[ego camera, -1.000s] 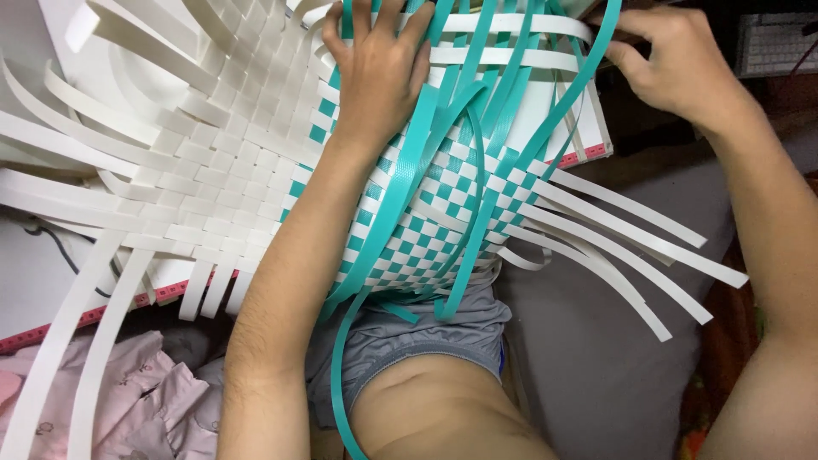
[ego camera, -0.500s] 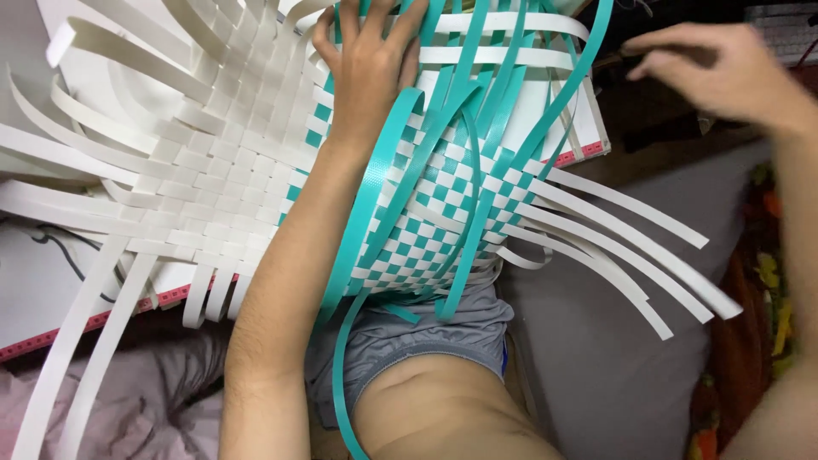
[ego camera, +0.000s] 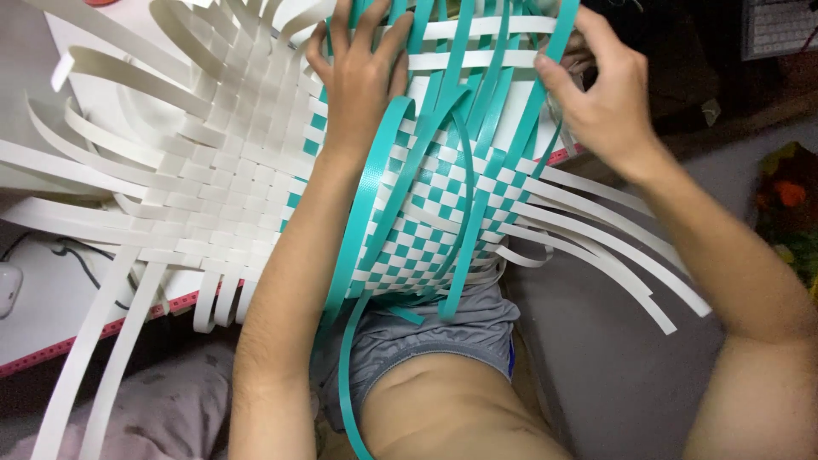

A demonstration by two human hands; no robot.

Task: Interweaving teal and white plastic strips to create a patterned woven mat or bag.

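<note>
Right now I'm mid-weave: my left hand [ego camera: 362, 81] lies flat, fingers spread open, pressing the teal-and-white woven panel [ego camera: 426, 230] that rests on my lap against the white surface [ego camera: 51, 315]. My right hand [ego camera: 605, 102] pinches a teal strap [ego camera: 545, 77]. Next, I judge, comes threading it under a white crosswise strip [ego camera: 477, 60]. Grey floor [ego camera: 596, 341] lies below.

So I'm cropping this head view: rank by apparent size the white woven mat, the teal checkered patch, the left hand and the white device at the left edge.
1. White woven mat
2. Teal checkered patch
3. Left hand
4. White device, though the frame edge cuts it off, so its full size is unsure.
</note>
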